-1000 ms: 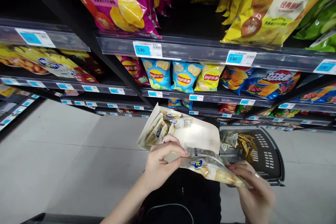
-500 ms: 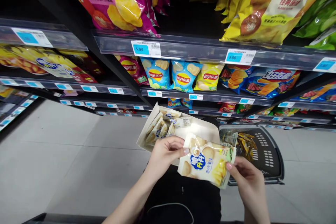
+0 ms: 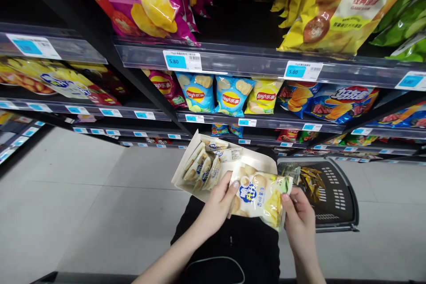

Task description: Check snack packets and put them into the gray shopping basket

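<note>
Both my hands hold a small pale yellow snack packet (image 3: 261,193) with a blue logo, face up, in front of my body. My left hand (image 3: 218,204) grips its left edge, fingers curled. My right hand (image 3: 297,217) pinches its right edge. Just behind the packet is an open cardboard box (image 3: 256,162) with several similar packets (image 3: 203,166) standing in its left part. The box's near side is hidden by the packet and my left hand.
A dark plastic shopping basket (image 3: 336,195) with wrapped goods sits right of the box. Black shelves (image 3: 253,64) full of crisp bags and blue price tags rise ahead. Pale floor tiles (image 3: 83,199) stretch to the left.
The packet was turned from edge-on to face up, then moved up toward the box. Both hands shifted with it and my right hand rose to the packet's right edge.
</note>
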`<state>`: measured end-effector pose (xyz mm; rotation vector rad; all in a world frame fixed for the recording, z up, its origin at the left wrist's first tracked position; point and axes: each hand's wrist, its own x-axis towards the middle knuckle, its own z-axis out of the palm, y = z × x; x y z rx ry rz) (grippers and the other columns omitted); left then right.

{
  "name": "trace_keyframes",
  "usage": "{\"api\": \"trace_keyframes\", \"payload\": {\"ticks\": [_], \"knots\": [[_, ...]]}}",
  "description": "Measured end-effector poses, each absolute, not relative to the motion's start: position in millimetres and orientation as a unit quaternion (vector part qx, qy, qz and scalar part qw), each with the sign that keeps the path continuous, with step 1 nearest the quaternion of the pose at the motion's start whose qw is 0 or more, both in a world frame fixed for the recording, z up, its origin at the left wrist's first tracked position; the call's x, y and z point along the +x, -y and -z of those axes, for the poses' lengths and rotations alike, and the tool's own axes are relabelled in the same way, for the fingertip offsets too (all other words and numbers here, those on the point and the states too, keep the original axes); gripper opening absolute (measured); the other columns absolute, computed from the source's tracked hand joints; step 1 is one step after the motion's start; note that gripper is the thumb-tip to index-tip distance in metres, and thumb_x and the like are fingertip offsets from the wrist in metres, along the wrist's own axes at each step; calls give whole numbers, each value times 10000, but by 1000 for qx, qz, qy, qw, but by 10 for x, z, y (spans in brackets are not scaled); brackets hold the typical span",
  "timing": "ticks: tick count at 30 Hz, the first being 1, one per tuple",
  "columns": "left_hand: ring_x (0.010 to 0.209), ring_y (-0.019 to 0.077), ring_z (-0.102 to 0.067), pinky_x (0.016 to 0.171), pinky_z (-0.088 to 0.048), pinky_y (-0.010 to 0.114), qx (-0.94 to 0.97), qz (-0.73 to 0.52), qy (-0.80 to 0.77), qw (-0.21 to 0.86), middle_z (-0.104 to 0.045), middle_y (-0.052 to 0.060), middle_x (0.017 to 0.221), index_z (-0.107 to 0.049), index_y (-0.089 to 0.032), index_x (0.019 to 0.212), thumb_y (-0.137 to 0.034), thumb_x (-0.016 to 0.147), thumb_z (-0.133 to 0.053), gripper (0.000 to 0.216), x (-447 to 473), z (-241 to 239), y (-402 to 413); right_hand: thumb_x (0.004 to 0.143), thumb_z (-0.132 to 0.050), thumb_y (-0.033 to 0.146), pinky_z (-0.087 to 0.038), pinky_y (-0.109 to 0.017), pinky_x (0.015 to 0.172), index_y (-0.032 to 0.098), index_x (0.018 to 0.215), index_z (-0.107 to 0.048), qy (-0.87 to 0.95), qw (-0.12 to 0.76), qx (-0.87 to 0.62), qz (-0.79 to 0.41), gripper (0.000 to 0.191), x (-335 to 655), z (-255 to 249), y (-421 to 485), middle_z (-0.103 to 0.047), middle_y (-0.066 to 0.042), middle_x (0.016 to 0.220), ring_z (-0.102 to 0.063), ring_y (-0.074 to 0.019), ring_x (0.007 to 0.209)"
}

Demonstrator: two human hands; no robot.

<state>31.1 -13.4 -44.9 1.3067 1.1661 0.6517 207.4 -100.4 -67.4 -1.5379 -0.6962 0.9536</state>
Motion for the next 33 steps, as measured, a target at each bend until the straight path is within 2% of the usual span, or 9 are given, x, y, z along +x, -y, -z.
{"api": "trace_keyframes", "payload": {"ticks": [3,6,12,18,21,24,28,30,33], "knots": [[581,128,-465,566,-376,228,595,-286,-546,516,-453,-44,593,-449,-198,683,-381,896,-442,281,331,512,176,870,-554,424,-477,-232,571,200,848,-570,281,573,-665,-389,226,1944,736,963,-630,1,699,-562,-140,622],[515,112,-371,523,-304,224,628,-279,-549,476,-324,-66,536,-373,-208,623,-368,896,-430,322,288,539,150,868,-545,452,-477,-236,544,201,863,-554,273,564,-683,-374,252,1872,797,970,-635,-5,695,-571,-149,610],[518,97,-322,512,-280,218,670,-268,-515,462,-288,-63,556,-322,-205,603,-322,909,-408,339,196,485,69,878,-535,444,-457,-226,489,190,875,-554,290,537,-687,-395,255,1938,789,1043,-637,-7,653,-561,-138,534],[575,105,-445,580,-357,220,717,-249,-481,439,-452,-48,622,-481,-192,755,-292,933,-392,223,209,444,61,877,-553,390,-459,-206,524,184,878,-584,402,478,-699,-349,208,2167,795,1062,-671,-13,675,-600,-139,577],[634,116,-509,625,-396,226,717,-259,-470,445,-545,-23,698,-526,-183,807,-298,930,-424,196,208,488,82,873,-566,366,-484,-201,548,183,894,-602,425,478,-679,-360,188,2236,819,1046,-699,-25,722,-623,-140,605],[675,132,-571,655,-443,234,672,-270,-462,512,-620,-6,729,-575,-176,877,-319,918,-471,181,177,544,91,872,-577,344,-522,-222,610,176,940,-635,422,485,-668,-374,190,2265,846,1041,-721,-41,777,-656,-159,677],[667,145,-640,656,-494,241,632,-273,-421,591,-702,8,719,-638,-166,933,-290,867,-587,149,91,547,55,854,-607,229,-523,-251,634,179,833,-690,492,480,-662,-299,99,2347,845,1089,-726,-49,780,-663,-175,708],[679,154,-661,644,-506,242,672,-307,-381,556,-728,29,730,-695,-165,854,-247,828,-646,99,44,514,16,836,-610,139,-515,-291,677,200,840,-704,566,487,-621,-238,112,2411,798,1119,-734,-49,805,-658,-188,747],[706,169,-678,663,-523,280,756,-384,-255,465,-760,48,757,-742,-199,814,-176,845,-622,126,-6,452,-46,821,-580,42,-492,-345,708,225,968,-701,658,489,-546,-177,264,2480,694,1157,-741,-54,879,-648,-199,786]]}}
